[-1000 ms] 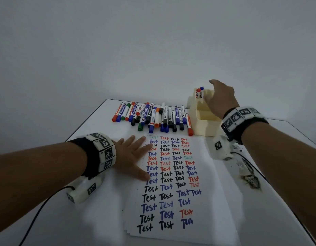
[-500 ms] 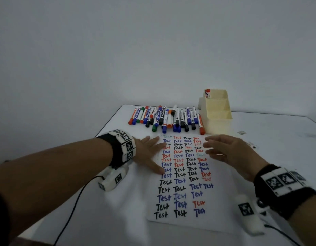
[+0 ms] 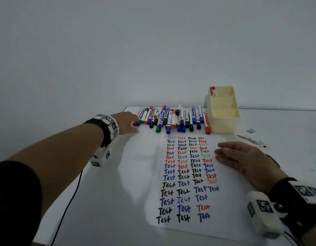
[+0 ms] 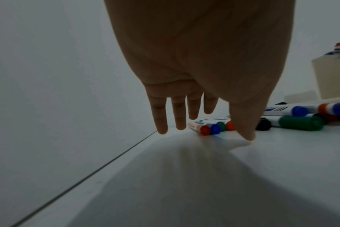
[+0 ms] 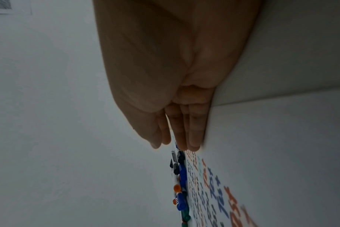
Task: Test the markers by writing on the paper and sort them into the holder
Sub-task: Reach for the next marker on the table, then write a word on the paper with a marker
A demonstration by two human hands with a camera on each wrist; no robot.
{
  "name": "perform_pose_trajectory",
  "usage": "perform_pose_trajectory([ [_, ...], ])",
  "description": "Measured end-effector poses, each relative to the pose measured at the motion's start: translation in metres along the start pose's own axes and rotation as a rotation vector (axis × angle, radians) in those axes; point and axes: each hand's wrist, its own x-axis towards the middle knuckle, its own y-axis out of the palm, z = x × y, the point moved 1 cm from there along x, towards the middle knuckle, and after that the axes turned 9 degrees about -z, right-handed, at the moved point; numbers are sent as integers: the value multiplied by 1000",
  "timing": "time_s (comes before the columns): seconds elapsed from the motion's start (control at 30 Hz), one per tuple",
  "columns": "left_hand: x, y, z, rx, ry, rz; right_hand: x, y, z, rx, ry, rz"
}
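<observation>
Plastic markers, light, stiff and apt to roll, lie in a row along the table's far edge beside the holder; grasp mid-barrel. Left hand, fingers spread and empty, reaches the red-capped marker; only the wrist view shows the gap. Right hand lies flat on the paper.

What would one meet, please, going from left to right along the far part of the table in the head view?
Left hand → red-capped marker at the row's left end → row of markers → red-capped marker at its right end → cream holder → small scrap.
</observation>
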Motion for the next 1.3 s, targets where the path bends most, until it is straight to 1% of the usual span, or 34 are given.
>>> perform_pose_trajectory([
  [0.13, 2, 10, 10, -32, -87, 51, 4, -1, -2, 38, -20, 12],
  [0.27, 7, 18, 19, -46, -132, 96, 6, -2, -4, 85, -45, 40],
  [0.33, 10, 18, 21, -59, -153, 53, 6, -2, -4, 98, -48, 44],
  [0.43, 14, 21, 28, -103, -218, -50, 5, -1, -3, 100, -37, 23],
  [0.5, 17, 27, 34, -115, -243, -73, 4, -1, -3, 81, -32, 22],
  [0.63, 18, 31, 32, -63, -178, -74, 4, -1, -3, 72, -23, 21],
  [0.83, 21, 26, 36, -14, -181, -117, 4, 0, -1, 100, -13, 29],
  [1.0, 18, 15, 44, -39, -243, -285, 4, 0, -1, 115, -9, 31],
  [1.13, 13, 2, 43, -154, -279, -493, 3, 0, 0, 127, -9, 39],
  [1.2, 7, -5, 35, -248, -252, -568, 2, -1, 1, 138, -10, 45],
  [1.3, -2, -18, 9, -335, -124, -605, -1, 0, 3, 155, -22, 49],
])
